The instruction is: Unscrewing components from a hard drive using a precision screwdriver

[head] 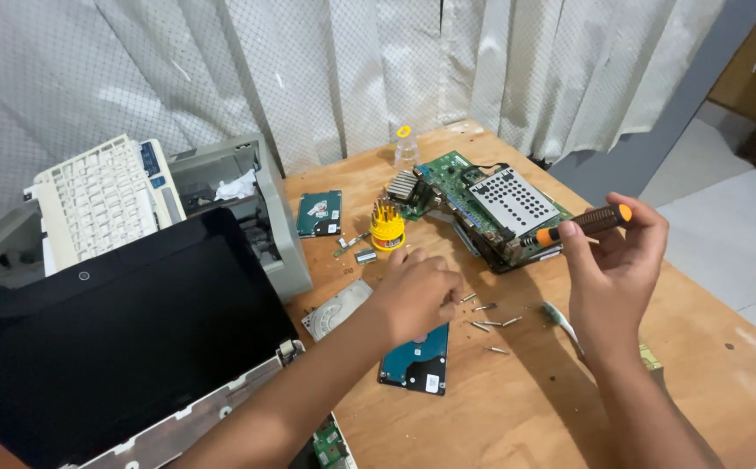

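Observation:
My right hand holds a screwdriver with a black and orange handle, its tip pointing left toward a green circuit board that carries a perforated metal plate. Lower on the wooden table, my left hand is curled with its fingertips down on the wood, just above a hard drive lying board-side up. Several loose screws lie to the right of that hand. Whether the left fingers pinch a screw is hidden.
A yellow holder of screwdriver bits stands near a second hard drive. A black laptop screen, a white keyboard and a grey casing fill the left. A small clear bottle stands at the back. Curtains hang behind.

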